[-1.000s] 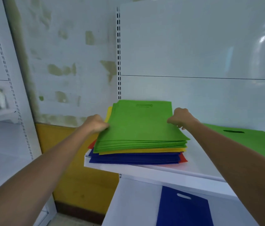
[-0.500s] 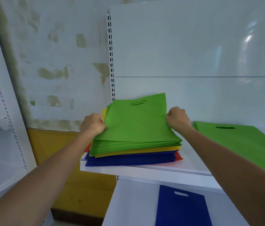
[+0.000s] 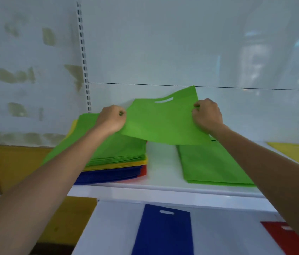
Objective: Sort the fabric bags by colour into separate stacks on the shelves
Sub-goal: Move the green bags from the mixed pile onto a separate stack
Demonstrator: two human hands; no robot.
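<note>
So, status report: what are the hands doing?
Left hand and right hand both pinch one green bag, held above the shelf. Sorted green stack just right. Nothing in the way.

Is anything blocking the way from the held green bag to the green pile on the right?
Nothing visible. The left hand and right hand hold the green bag up, its edge over the green pile, whose top is bare.

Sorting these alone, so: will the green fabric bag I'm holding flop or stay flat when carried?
Probably floppy: the thin green fabric bag bends between the left hand and right hand. Likely very light, since two edge pinches hold it up.
</note>
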